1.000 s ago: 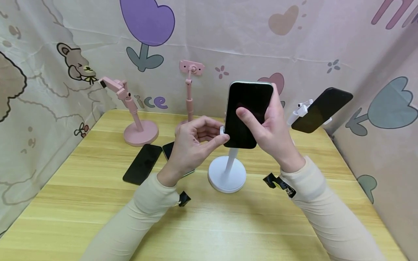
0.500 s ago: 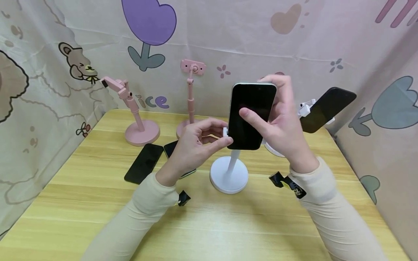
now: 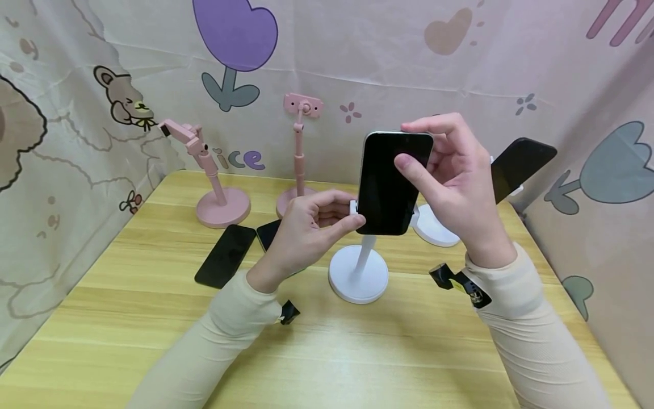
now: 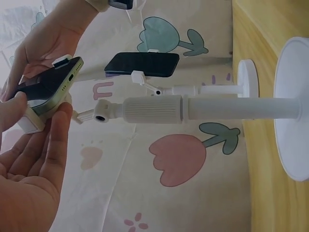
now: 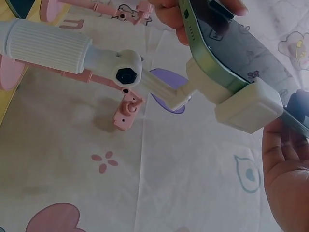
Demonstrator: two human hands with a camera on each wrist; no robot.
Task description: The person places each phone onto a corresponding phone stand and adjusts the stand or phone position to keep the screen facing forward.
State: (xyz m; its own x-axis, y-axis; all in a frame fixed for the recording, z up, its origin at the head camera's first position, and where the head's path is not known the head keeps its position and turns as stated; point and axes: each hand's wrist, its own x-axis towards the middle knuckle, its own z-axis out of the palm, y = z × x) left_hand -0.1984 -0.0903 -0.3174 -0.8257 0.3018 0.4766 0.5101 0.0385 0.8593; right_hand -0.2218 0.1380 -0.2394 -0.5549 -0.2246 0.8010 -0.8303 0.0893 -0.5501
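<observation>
A smartphone (image 3: 389, 187) with a dark screen and pale green frame stands upright in the clamp of a white phone stand (image 3: 357, 274). My left hand (image 3: 311, 227) pinches the white clamp (image 4: 31, 121) at the phone's lower left edge, thumb in front and fingers curled behind. My right hand (image 3: 457, 187) holds the phone by its upper right part. Its thumb lies over the screen and the index finger reaches along the top edge. In the right wrist view the clamp's other end (image 5: 250, 107) hooks over the phone's side. The phone's back is mostly hidden.
Behind on the right, another white stand (image 3: 435, 226) holds a black phone (image 3: 521, 170). Two pink stands (image 3: 223, 208) (image 3: 300, 153) rise at the back left. A black phone (image 3: 225, 255) lies flat on the wooden table (image 3: 327, 352), beside another phone (image 3: 267, 232) partly behind my left hand.
My right hand has slid rightward from gripping the phone's side to its upper right corner, its thumb moving toward the screen's edge. The left hand stays at the clamp.
</observation>
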